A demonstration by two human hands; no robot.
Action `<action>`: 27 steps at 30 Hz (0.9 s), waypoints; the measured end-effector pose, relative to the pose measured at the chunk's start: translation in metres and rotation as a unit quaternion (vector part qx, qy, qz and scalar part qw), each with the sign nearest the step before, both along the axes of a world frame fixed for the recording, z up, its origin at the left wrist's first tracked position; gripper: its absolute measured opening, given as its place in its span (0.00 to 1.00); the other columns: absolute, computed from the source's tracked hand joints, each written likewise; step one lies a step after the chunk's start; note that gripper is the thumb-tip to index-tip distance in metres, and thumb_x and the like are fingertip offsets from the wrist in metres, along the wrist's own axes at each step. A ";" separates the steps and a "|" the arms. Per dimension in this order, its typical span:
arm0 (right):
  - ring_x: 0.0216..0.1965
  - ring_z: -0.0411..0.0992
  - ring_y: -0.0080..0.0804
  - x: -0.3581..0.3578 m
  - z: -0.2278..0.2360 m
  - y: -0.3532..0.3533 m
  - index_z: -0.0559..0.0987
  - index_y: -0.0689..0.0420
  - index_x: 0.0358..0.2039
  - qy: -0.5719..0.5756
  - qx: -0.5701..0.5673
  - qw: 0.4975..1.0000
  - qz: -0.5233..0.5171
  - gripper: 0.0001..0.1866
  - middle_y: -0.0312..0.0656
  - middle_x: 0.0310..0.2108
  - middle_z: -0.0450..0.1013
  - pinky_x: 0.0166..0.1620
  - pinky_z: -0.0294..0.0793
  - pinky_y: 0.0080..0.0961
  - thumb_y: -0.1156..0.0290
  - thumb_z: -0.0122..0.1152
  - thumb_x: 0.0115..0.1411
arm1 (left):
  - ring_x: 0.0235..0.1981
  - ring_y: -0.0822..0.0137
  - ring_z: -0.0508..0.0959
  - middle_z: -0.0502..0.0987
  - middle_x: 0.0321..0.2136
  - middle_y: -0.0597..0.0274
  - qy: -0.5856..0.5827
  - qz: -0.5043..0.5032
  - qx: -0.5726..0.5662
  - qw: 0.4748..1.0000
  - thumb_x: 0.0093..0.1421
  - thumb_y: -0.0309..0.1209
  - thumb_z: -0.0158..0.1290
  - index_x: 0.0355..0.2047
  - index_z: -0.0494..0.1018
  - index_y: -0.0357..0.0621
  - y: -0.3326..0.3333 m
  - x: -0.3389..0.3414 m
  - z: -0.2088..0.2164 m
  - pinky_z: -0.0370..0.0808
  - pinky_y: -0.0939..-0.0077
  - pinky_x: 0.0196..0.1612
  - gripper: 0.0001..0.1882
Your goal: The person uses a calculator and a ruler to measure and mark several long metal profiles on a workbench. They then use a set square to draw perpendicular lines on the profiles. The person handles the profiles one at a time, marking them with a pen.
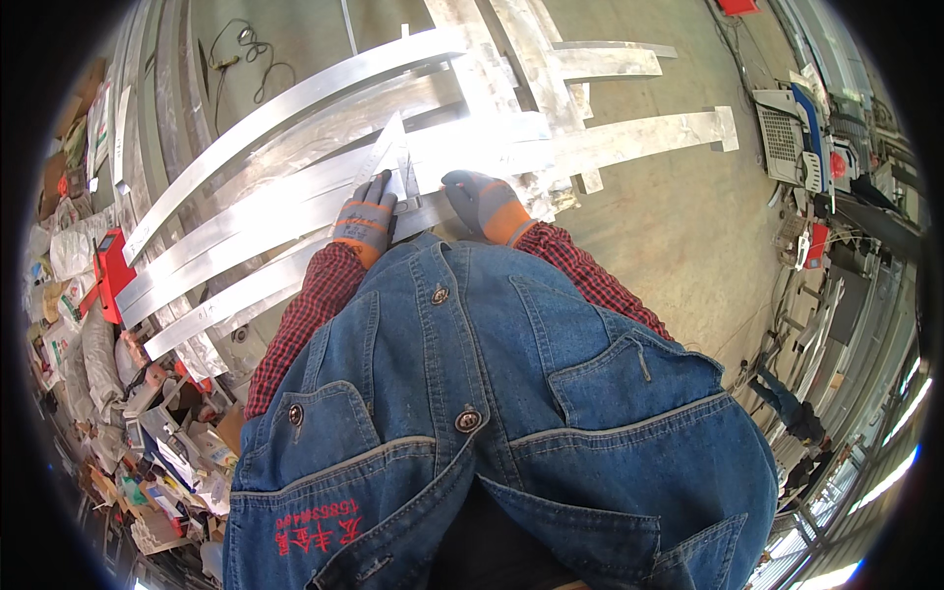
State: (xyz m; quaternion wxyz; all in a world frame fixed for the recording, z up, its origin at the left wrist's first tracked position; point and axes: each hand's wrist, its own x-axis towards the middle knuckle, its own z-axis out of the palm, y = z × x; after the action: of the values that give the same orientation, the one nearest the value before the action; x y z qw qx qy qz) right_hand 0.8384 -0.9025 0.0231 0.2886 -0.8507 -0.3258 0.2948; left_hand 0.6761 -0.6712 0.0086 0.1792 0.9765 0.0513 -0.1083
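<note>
Blue denim fills the near part of my feed: a jacket (452, 334) with metal buttons, pocket flaps and some red lettering low on its left side. Out of it run two red-and-black checked sleeves (590, 280), each ending in a grey and orange glove.

Just beyond the jacket's collar I have the left hand (364, 218), fingers stretched forward and close together, their tips at the near left edge of a triangle ruler (383, 147). I can't tell whether it grips the ruler or only presses beside it. The right hand (489, 206) sits a little to the right of the ruler, apart from the left one, fingers bent inward; glare hides whether anything is in it.

The ruler lies ahead of the left hand, over long shiny metal strips (226, 231) that run from lower left to upper right. Strong light washes out their middle, so I can't trace every edge. Beyond, wider metal bars (475, 69) cross beneath them, above a greenish floor (678, 226).

Off to the left I see a red box (113, 261) by the strip ends, then a heap of bags (84, 236). A dark cable (264, 45) curls on the floor farther ahead. Over on the right stand a white crate (780, 133) and, well apart, another person (787, 408) in dark clothes.
</note>
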 end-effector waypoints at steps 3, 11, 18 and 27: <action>0.51 0.83 0.54 -0.001 0.012 0.004 0.86 0.50 0.55 -0.007 0.023 1.000 -0.021 0.18 0.50 0.51 0.85 0.57 0.82 0.43 0.55 0.58 0.76 | 0.73 0.38 0.69 0.65 0.76 0.43 0.008 0.001 -0.003 1.000 0.63 0.32 0.64 0.54 0.77 0.44 -0.001 0.001 0.002 0.74 0.45 0.71 0.19; 0.49 0.84 0.55 -0.002 0.018 0.012 0.85 0.48 0.55 -0.033 0.045 0.998 -0.027 0.16 0.52 0.49 0.85 0.54 0.83 0.45 0.56 0.59 0.76 | 0.74 0.42 0.68 0.62 0.78 0.44 0.051 -0.034 0.017 0.998 0.70 0.34 0.58 0.56 0.77 0.47 0.002 0.006 0.012 0.74 0.50 0.71 0.16; 0.51 0.83 0.56 -0.001 0.015 0.021 0.83 0.48 0.59 -0.057 0.054 0.997 -0.028 0.16 0.54 0.50 0.84 0.56 0.83 0.47 0.60 0.58 0.77 | 0.74 0.42 0.69 0.62 0.78 0.43 0.065 -0.042 0.030 0.997 0.70 0.32 0.57 0.57 0.78 0.50 0.002 0.009 0.015 0.75 0.50 0.70 0.16; 0.53 0.82 0.57 -0.002 0.012 0.027 0.82 0.49 0.60 -0.055 0.041 0.997 -0.030 0.16 0.53 0.52 0.83 0.57 0.82 0.47 0.61 0.57 0.78 | 0.72 0.38 0.70 0.63 0.77 0.41 0.055 -0.052 0.035 0.997 0.67 0.37 0.63 0.54 0.79 0.49 0.005 0.008 0.001 0.75 0.47 0.70 0.17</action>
State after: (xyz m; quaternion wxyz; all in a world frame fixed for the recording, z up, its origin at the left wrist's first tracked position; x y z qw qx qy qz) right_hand 0.8368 -0.8760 0.0352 0.3139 -0.8622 -0.3275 0.2255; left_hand 0.6843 -0.6663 0.0092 0.1360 0.9761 0.0135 -0.1691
